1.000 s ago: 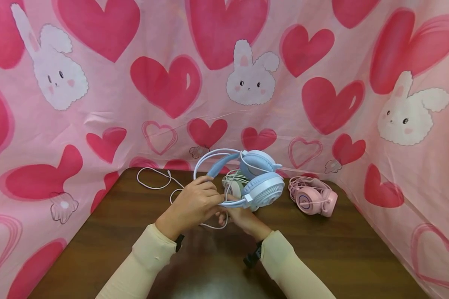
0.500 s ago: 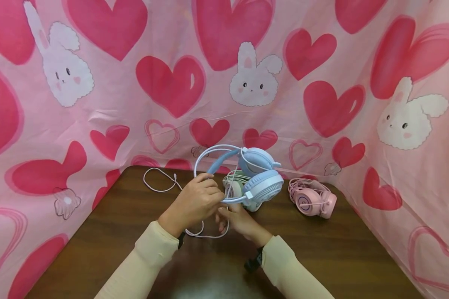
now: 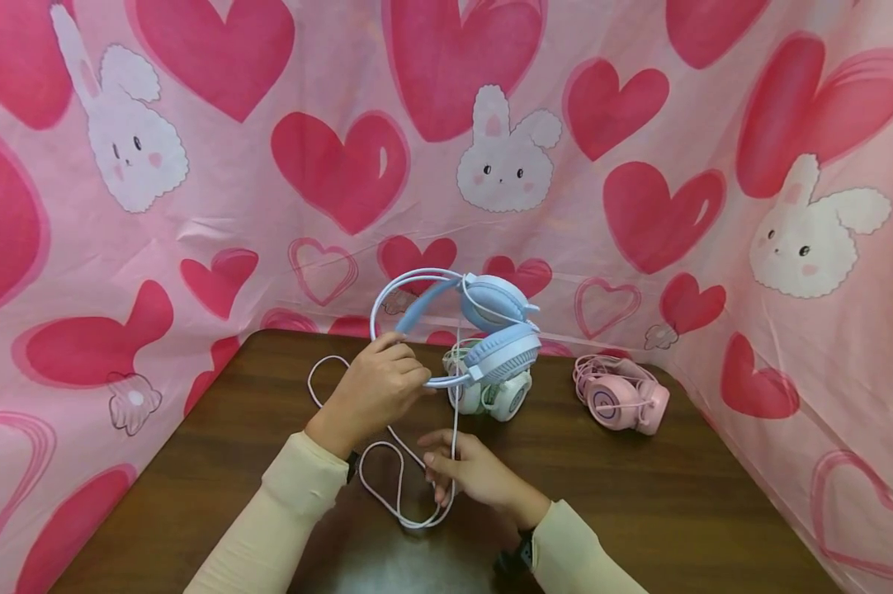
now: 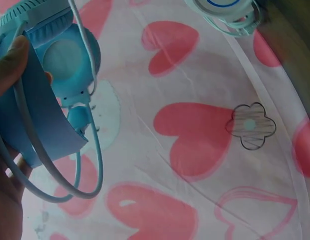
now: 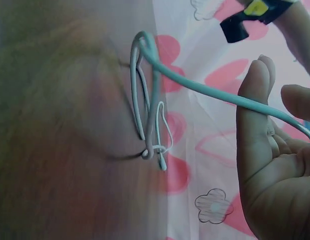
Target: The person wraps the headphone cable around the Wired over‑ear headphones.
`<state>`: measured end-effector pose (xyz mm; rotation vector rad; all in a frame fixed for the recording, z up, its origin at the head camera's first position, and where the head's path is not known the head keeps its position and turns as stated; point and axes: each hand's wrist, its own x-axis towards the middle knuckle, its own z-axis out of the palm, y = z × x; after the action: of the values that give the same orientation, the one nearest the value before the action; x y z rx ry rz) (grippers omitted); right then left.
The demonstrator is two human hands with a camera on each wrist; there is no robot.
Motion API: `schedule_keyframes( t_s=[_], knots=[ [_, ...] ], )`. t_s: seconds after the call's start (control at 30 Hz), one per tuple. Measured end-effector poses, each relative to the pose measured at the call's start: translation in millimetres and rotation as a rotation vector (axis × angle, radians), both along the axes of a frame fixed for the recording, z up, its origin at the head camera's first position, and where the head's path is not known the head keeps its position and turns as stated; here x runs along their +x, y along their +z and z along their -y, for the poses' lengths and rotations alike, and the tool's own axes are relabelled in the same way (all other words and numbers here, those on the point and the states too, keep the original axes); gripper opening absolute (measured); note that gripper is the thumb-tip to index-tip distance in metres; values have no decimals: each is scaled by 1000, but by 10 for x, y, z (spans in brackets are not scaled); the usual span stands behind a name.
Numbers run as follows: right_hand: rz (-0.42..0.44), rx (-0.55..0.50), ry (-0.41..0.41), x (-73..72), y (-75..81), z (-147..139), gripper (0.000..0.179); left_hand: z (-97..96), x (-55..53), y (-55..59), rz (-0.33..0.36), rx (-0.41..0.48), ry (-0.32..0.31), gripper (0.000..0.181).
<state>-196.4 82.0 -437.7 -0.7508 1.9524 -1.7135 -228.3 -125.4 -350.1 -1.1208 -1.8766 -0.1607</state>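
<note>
My left hand (image 3: 375,392) grips the headband of the light-blue and white headphones (image 3: 507,356), raised over the table with both ear cups to the right. In the left wrist view, the thumb (image 4: 12,62) lies on the blue padded band of these headphones (image 4: 42,112). A pale cable (image 3: 417,525) hangs from them and loops low over the table. My right hand (image 3: 484,474) is beside the hanging cable, fingers spread. In the right wrist view, the cable (image 5: 205,90) crosses my right hand's (image 5: 262,180) fairly straight fingers, with the thumb apart from it.
Green-and-white headphones (image 3: 512,398) sit on the brown wooden table (image 3: 640,503), partly behind the blue ones. Pink headphones (image 3: 617,402) with a bundled cable lie farther right. A pink cloth (image 3: 432,74) with hearts and rabbits surrounds the table's back and sides.
The blue headphones have moved slightly up and left with my left hand. My right hand has dropped away toward me, and its fingers have spread. The cable's far end has been drawn in from the back left.
</note>
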Motion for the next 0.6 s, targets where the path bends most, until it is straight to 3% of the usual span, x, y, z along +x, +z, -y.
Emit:
schedule_keyframes(
  t_s=[0.27, 0.6],
  knots=[
    [-94, 54, 41, 135, 96, -31, 31, 60, -70, -57, 29, -22, 44, 12],
    [-176, 98, 22, 326, 337, -150, 28, 52, -129, -148, 63, -27, 62, 13]
  ],
)
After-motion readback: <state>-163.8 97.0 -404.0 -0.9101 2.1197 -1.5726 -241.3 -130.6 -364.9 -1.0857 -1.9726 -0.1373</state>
